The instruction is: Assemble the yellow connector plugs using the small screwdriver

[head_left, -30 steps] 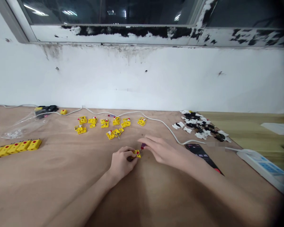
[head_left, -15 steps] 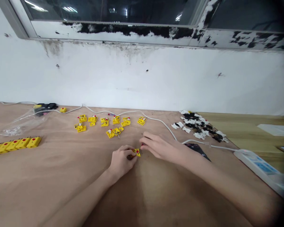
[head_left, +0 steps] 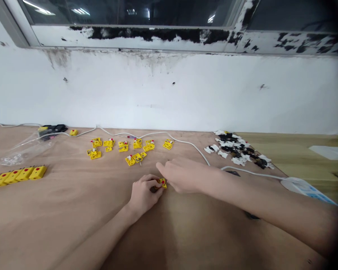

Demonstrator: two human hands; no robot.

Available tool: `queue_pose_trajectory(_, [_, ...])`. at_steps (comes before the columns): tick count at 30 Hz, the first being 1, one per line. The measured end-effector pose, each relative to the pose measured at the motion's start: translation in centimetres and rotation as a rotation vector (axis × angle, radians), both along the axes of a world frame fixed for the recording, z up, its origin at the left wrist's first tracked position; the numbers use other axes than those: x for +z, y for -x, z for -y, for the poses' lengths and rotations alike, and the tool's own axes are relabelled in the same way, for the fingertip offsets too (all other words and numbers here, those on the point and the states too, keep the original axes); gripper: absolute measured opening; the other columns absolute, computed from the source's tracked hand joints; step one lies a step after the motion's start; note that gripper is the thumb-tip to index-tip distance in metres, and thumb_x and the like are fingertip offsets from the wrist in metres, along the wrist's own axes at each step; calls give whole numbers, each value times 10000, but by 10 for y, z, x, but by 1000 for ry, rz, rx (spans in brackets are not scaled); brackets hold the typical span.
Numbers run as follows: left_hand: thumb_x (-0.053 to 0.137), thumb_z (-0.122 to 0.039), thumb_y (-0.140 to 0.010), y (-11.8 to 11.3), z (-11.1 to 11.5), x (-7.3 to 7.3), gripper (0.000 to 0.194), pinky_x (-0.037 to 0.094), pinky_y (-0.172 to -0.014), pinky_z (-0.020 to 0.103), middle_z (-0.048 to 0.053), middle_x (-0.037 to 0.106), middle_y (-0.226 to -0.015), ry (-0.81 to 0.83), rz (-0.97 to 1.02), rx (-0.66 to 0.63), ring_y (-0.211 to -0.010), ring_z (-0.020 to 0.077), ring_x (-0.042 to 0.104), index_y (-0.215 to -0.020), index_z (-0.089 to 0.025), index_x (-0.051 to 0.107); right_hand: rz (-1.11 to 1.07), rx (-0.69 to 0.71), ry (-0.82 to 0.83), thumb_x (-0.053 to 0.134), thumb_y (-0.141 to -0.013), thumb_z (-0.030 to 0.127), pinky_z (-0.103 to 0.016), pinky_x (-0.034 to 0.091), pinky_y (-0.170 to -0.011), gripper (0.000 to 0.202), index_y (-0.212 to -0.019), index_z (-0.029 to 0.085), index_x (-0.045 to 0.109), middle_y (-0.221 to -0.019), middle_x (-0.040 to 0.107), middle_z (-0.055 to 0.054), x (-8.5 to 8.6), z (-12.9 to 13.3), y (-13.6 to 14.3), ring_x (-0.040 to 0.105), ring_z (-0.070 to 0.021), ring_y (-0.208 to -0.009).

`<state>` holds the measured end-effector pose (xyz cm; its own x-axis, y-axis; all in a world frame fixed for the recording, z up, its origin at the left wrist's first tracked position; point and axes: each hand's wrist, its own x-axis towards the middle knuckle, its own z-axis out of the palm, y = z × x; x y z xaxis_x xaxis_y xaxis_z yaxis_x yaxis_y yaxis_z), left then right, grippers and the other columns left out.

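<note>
Over the bare wood, my left hand [head_left: 145, 193] is closed in a pinch around a small yellow plastic casing [head_left: 162, 183] with a red dot on it. Part of the casing is hidden by my thumb and fingers. Close against its right side is my right hand [head_left: 181, 175], fingers curled and back turned up. Whatever my right fingers hold is hidden beneath them. Beyond both hands lie several opened yellow casings [head_left: 130, 160] with metal parts, some with red and white bits.
A row of yellow casings [head_left: 24, 174] stands at left, near a clear plastic bag [head_left: 19, 152]. A white cable [head_left: 188, 142] runs along the back to a power strip [head_left: 307, 189] at right. Black and white pieces [head_left: 236, 148] lie heaped at back right.
My right hand has turned over and closed in on the yellow casing, its forearm swinging lower across the right side. My left hand keeps its pinch. The view has shifted slightly.
</note>
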<state>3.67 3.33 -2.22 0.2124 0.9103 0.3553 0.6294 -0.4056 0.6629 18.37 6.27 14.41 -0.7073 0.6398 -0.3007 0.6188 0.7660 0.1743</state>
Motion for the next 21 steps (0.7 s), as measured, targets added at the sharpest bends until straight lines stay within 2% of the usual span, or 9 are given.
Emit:
queue_pose_trajectory(2, [721, -210, -824, 0, 0, 1, 111, 539, -764, 247, -28, 751, -988, 3, -1, 1, -896, 151, 695, -726, -260, 737, 41, 49, 26, 689, -783, 40, -268, 378, -568, 238, -1016, 84, 673, -845, 745, -140, 5, -1, 4, 713, -253, -753])
queue_pose_trajectory(5, [721, -197, -814, 0, 0, 0, 114, 524, -711, 241, -23, 753, -952, 4, -7, 14, -870, 154, 693, -716, -255, 733, 69, 134, 55, 662, -799, 19, -276, 358, -557, 111, -862, 98, 709, -824, 744, -138, 6, -3, 7, 717, -260, -764])
queue_pose_trajectory(9, [712, -197, -820, 0, 0, -1, 120, 523, -721, 240, -24, 749, -953, -5, -6, 6, -861, 149, 689, -712, -248, 727, 47, 96, 48, 620, -831, 31, -267, 367, -565, 157, -742, 110, 722, -756, 739, -133, -2, -7, 10, 716, -239, -713])
queue_pose_trajectory(12, [715, -206, -821, 1, 0, -1, 114, 535, -763, 249, -23, 748, -982, -5, 3, 2, -882, 152, 691, -717, -251, 725, 76, 30, -7, 596, -875, 84, -279, 400, -600, 160, -780, 100, 724, -796, 744, -158, -6, -6, 10, 729, -268, -767])
queue_pose_trajectory(14, [718, -208, -817, 1, 0, 0, 114, 539, -772, 253, -23, 750, -999, 0, 7, 5, -884, 153, 694, -713, -254, 724, 47, 2, -35, 595, -892, 152, -296, 400, -585, 131, -918, 86, 705, -835, 743, -163, -6, -4, 8, 731, -298, -782])
queue_pose_trajectory(16, [719, -203, -814, 1, 1, 0, 112, 539, -766, 252, -29, 751, -1002, 2, 11, 5, -880, 150, 697, -716, -257, 725, -9, -9, -21, 621, -866, 190, -298, 373, -540, 199, -1032, 86, 660, -860, 742, -152, -5, -3, 5, 727, -305, -762])
queue_pose_trajectory(18, [721, -195, -812, 1, 1, 0, 107, 539, -762, 249, -36, 750, -1001, 3, 13, -1, -887, 148, 697, -728, -261, 728, -36, 19, 19, 652, -816, 148, -285, 329, -502, 193, -1006, 111, 651, -866, 742, -129, -4, -4, 0, 724, -285, -739])
queue_pose_trajectory(21, [719, -204, -821, 1, 0, -1, 104, 541, -768, 250, -34, 749, -998, 0, 5, -4, -895, 150, 696, -736, -262, 729, -38, 80, 26, 668, -826, 129, -276, 282, -485, 13, -830, 141, 666, -801, 733, -96, -6, -8, -5, 715, -248, -688])
